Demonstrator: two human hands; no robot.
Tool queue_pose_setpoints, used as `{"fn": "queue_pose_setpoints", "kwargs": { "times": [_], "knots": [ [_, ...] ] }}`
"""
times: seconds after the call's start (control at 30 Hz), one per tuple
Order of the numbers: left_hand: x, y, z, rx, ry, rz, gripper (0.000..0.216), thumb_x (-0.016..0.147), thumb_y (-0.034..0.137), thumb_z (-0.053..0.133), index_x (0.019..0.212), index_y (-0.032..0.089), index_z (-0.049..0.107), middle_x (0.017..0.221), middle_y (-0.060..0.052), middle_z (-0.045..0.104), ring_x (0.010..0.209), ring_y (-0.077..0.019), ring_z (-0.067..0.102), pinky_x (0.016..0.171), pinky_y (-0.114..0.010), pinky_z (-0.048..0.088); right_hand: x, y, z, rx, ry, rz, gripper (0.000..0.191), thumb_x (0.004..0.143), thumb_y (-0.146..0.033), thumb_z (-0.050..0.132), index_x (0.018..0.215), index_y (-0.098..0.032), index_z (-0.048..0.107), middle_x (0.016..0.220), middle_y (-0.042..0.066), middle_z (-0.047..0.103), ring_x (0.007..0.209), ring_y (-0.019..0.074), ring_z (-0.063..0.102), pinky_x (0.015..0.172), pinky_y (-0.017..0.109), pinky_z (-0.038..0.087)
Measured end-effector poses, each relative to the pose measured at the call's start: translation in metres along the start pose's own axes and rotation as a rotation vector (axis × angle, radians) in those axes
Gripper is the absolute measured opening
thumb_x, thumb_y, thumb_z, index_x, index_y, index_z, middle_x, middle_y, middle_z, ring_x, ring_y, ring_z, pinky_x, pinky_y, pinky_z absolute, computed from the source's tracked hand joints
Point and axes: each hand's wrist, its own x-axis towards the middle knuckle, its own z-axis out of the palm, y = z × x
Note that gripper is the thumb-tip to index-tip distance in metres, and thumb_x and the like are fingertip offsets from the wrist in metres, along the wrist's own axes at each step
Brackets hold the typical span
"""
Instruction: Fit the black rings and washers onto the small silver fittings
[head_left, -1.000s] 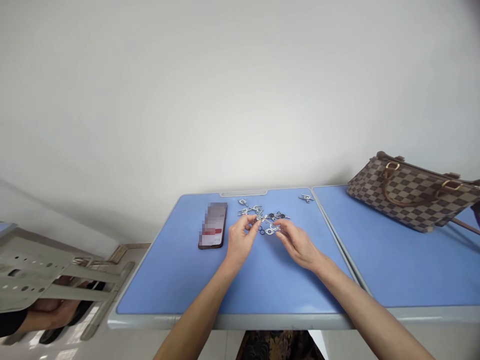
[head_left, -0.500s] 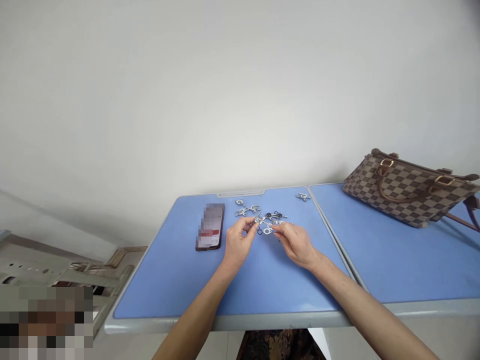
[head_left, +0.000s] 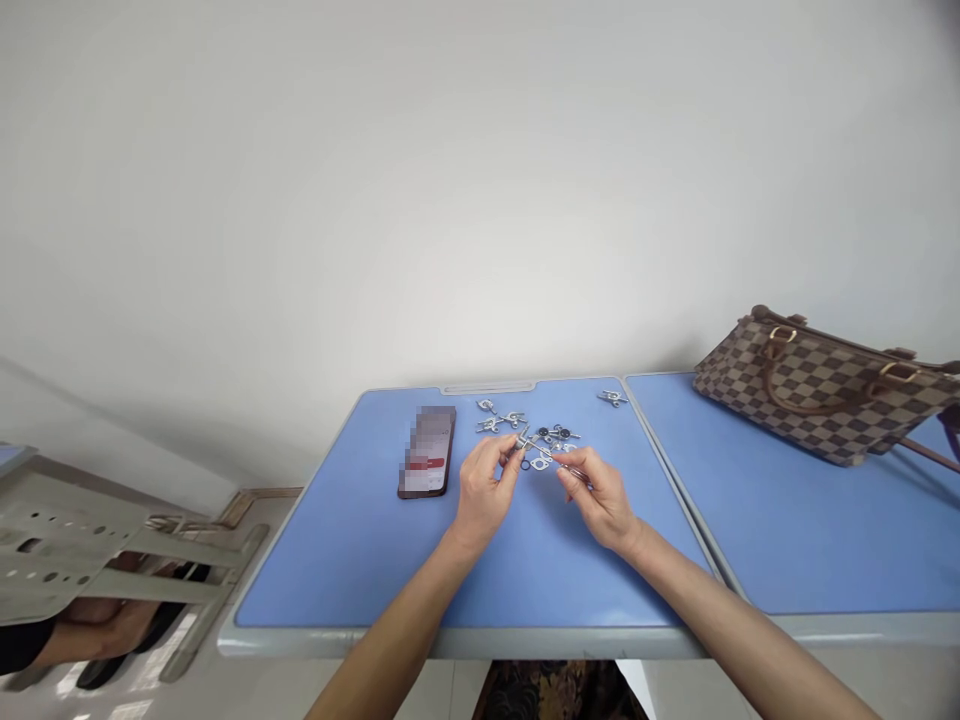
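My left hand [head_left: 484,490] is closed, thumb and fingertips pinching a small silvery metal part [head_left: 520,442]. A thin rod [head_left: 538,449] slants from that part toward my right hand [head_left: 606,500]. The right fingers are also pinched together, with a slim shiny metal piece [head_left: 576,472] showing between them; its exact kind is too small to tell. Just beyond the hands lie a flat metal plate with holes [head_left: 540,463], a black ring [head_left: 526,465] and round black pieces [head_left: 564,433]. Several similar metal assemblies [head_left: 513,418] lie behind my left hand.
A phone [head_left: 429,455] with a lit screen lies left of my hands on the blue table [head_left: 360,540]. One metal assembly [head_left: 613,398] sits near the table's back right. A checkered handbag [head_left: 817,390] stands on the adjoining table. At lower left, a person's feet show by a chair [head_left: 67,550].
The right fingertips have shifted slightly right, away from the left hand, and more of the thin rod between the hands shows. The whole view has moved a little.
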Motion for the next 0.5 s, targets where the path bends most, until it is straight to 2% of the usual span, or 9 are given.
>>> {"fn": "queue_pose_setpoints", "kwargs": {
  "times": [0.17, 0.27, 0.37, 0.5],
  "knots": [
    [0.001, 0.002, -0.001, 0.021, 0.006, 0.038, 0.013, 0.087, 0.015, 0.056, 0.098, 0.018, 0.062, 0.085, -0.005, 0.066, 0.072, -0.0132, 0.057, 0.069, -0.027, 0.047, 0.000, -0.007, 0.005, 0.234, 0.041, 0.164, 0.014, 0.092, -0.031, 0.050, 0.100, -0.022, 0.057, 0.065, -0.004, 0.050, 0.049, 0.0096, 0.052, 0.049, 0.024, 0.048],
    [0.000, 0.002, -0.001, 0.007, 0.003, 0.008, 0.013, 0.086, 0.017, 0.057, 0.097, 0.019, 0.063, 0.087, -0.005, 0.067, 0.074, -0.0142, 0.058, 0.071, -0.028, 0.048, 0.002, -0.010, 0.007, 0.347, 0.055, 0.247, 0.014, 0.090, -0.034, 0.053, 0.096, -0.022, 0.057, 0.066, -0.005, 0.050, 0.047, 0.0088, 0.052, 0.047, 0.024, 0.047],
    [0.000, -0.001, 0.003, -0.093, -0.011, -0.174, 0.013, 0.085, 0.023, 0.059, 0.096, 0.019, 0.064, 0.086, -0.005, 0.068, 0.076, -0.0153, 0.061, 0.074, -0.029, 0.048, 0.007, -0.011, 0.007, 0.389, 0.063, 0.302, 0.016, 0.089, -0.036, 0.054, 0.095, -0.021, 0.056, 0.067, -0.005, 0.049, 0.046, 0.0081, 0.050, 0.045, 0.023, 0.045],
    [0.005, -0.012, 0.012, -0.471, -0.095, -0.560, 0.022, 0.080, 0.032, 0.066, 0.094, 0.016, 0.061, 0.084, -0.005, 0.069, 0.073, -0.0156, 0.063, 0.069, -0.028, 0.050, 0.013, -0.010, 0.004, 0.243, 0.041, 0.266, 0.017, 0.089, -0.035, 0.054, 0.099, -0.021, 0.055, 0.055, -0.008, 0.038, 0.045, 0.0080, 0.040, 0.044, 0.021, 0.036]
  ]
}}
